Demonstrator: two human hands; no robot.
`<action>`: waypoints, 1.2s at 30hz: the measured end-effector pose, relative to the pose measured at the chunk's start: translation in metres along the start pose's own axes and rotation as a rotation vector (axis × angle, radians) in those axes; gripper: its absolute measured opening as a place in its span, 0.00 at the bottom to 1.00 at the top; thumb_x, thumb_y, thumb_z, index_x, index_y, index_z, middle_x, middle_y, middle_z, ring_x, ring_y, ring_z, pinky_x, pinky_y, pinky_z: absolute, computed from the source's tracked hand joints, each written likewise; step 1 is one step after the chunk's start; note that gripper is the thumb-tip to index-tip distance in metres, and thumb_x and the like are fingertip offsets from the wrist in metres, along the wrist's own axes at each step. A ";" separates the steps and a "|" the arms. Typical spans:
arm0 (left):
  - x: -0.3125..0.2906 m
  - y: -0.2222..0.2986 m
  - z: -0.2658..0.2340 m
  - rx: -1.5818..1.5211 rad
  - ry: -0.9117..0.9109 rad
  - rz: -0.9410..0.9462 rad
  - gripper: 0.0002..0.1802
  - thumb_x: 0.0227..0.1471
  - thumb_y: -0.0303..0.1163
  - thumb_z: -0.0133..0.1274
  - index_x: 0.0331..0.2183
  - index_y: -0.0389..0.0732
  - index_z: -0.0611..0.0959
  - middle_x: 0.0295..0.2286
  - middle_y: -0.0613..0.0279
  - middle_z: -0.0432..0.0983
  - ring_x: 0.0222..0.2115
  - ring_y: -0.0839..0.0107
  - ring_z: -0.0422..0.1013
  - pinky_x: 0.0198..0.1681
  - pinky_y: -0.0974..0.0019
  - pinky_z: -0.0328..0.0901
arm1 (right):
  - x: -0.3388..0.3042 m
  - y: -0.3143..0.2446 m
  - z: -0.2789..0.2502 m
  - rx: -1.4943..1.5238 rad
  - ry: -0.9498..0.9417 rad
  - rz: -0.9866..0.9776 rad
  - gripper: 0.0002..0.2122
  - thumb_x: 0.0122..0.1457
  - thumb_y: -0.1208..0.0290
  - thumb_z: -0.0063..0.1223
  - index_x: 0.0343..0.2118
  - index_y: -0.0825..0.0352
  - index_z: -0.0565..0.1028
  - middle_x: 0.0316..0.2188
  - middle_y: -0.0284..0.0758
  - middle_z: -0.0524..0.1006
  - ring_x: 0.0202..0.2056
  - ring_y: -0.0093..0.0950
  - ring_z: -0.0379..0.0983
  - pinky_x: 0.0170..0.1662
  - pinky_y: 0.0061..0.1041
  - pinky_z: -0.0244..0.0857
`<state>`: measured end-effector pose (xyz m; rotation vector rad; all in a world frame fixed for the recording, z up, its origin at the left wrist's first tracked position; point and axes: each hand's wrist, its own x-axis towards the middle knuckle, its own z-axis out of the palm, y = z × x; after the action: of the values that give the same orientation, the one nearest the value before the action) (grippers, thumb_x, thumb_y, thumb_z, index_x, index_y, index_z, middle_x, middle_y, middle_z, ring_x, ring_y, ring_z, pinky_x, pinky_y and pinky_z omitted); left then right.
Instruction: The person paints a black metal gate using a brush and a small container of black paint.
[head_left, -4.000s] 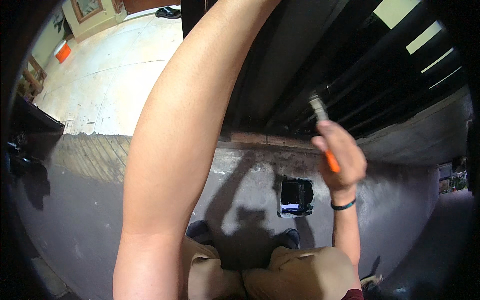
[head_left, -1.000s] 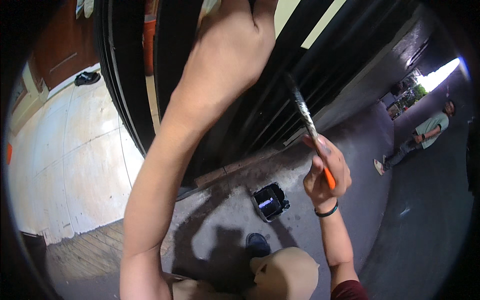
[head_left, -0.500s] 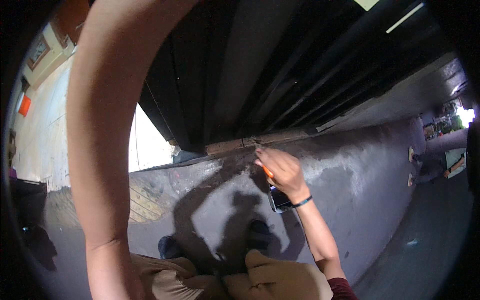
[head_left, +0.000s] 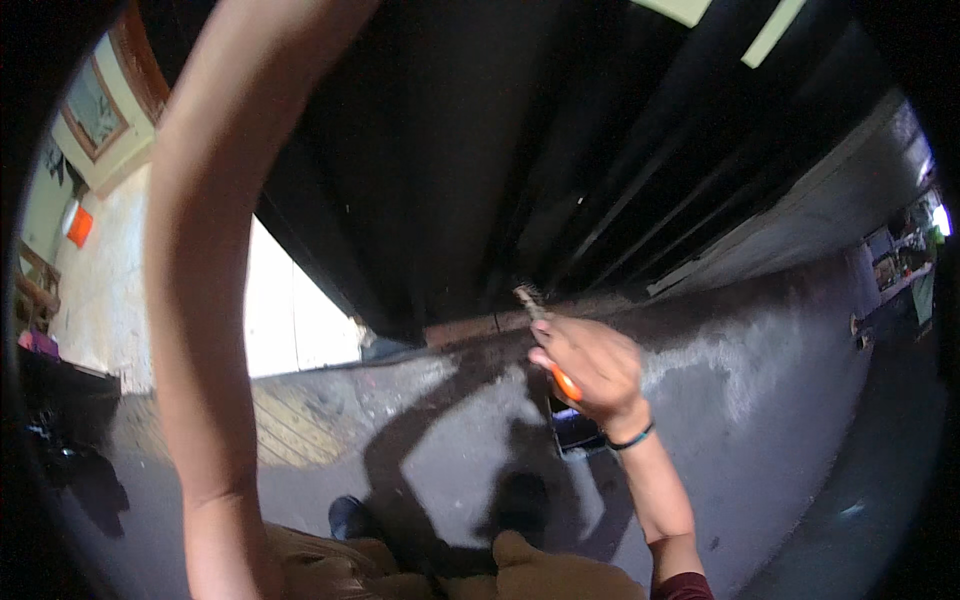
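My right hand (head_left: 592,365) is closed around a small brush with an orange handle (head_left: 566,382). Its bristly tip (head_left: 527,296) is blurred and lies in front of the lower part of a dark ribbed metal door (head_left: 440,200), just above a brownish bottom strip (head_left: 465,332). I cannot tell whether the tip touches the metal. A dark band circles my right wrist. My left forearm (head_left: 205,300) rises along the left side and passes out at the top, so my left hand is out of the picture.
Partly behind my right hand is a dark rectangular container (head_left: 578,440) with a pale rim. Grey concrete floor (head_left: 700,450) bears shadows. A worn wooden patch (head_left: 295,425) lies left. Beyond the door's left edge are pale tiles (head_left: 110,270) and an orange-and-white bucket (head_left: 78,225).
The view has shifted, bringing more of the tiled room into sight. My right hand has lifted the brush tip slightly above the bottom strip. My left arm stays raised.
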<state>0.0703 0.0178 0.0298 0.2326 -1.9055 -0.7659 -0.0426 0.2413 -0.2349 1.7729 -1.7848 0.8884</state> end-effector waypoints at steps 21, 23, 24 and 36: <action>0.007 -0.035 -0.005 -0.088 -0.099 -0.182 0.45 0.76 0.64 0.30 0.73 0.37 0.55 0.63 0.24 0.66 0.65 0.37 0.68 0.68 0.42 0.62 | 0.176 -0.008 -0.160 -0.151 0.334 -0.258 0.11 0.62 0.79 0.67 0.47 0.69 0.83 0.43 0.46 0.87 0.41 0.42 0.88 0.44 0.35 0.84; 0.010 -0.037 -0.004 -0.116 -0.041 -0.111 0.41 0.77 0.60 0.35 0.72 0.35 0.58 0.58 0.24 0.71 0.59 0.37 0.74 0.63 0.43 0.65 | 0.190 -0.014 -0.166 -0.207 0.426 -0.260 0.12 0.61 0.80 0.67 0.48 0.69 0.83 0.43 0.46 0.87 0.41 0.42 0.88 0.44 0.34 0.84; 0.012 -0.039 -0.003 -0.129 -0.013 -0.075 0.40 0.77 0.58 0.37 0.71 0.35 0.59 0.55 0.24 0.73 0.56 0.37 0.76 0.60 0.43 0.67 | 0.187 -0.022 -0.163 -0.244 0.447 -0.300 0.13 0.61 0.80 0.68 0.48 0.69 0.83 0.43 0.45 0.87 0.41 0.41 0.88 0.44 0.33 0.84; 0.012 -0.043 0.000 -0.233 0.015 0.009 0.28 0.77 0.45 0.43 0.63 0.31 0.66 0.36 0.31 0.80 0.41 0.37 0.80 0.47 0.43 0.70 | 0.243 -0.049 -0.185 -0.047 0.559 -0.027 0.08 0.72 0.72 0.59 0.44 0.71 0.84 0.36 0.40 0.88 0.34 0.27 0.87 0.35 0.23 0.77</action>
<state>0.0575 -0.0211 0.0130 0.0843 -1.7843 -0.9681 -0.0279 0.2099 0.0723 1.3376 -1.3985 1.1776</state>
